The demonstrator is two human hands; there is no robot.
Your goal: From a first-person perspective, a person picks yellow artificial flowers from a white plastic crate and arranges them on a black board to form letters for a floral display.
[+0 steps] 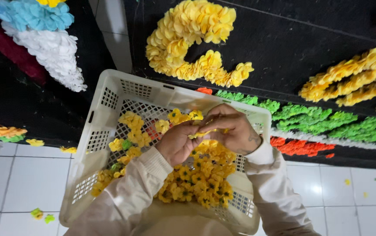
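Observation:
A white plastic basket (109,94) sits on my lap, holding several small yellow artificial flowers (199,177). Both hands meet above the basket's far side. My left hand (177,142) and my right hand (231,129) pinch the same yellow flower piece (210,130) between their fingertips. Cream sleeves cover both arms. The part of the flower inside the fingers is hidden.
A black board (284,48) ahead carries a curved yellow flower shape (188,41), more yellow strips (354,76), green (319,120) and red (299,146) bands. At left are white (52,52) and blue flower clusters. Loose petals lie on the white tiled floor (17,179).

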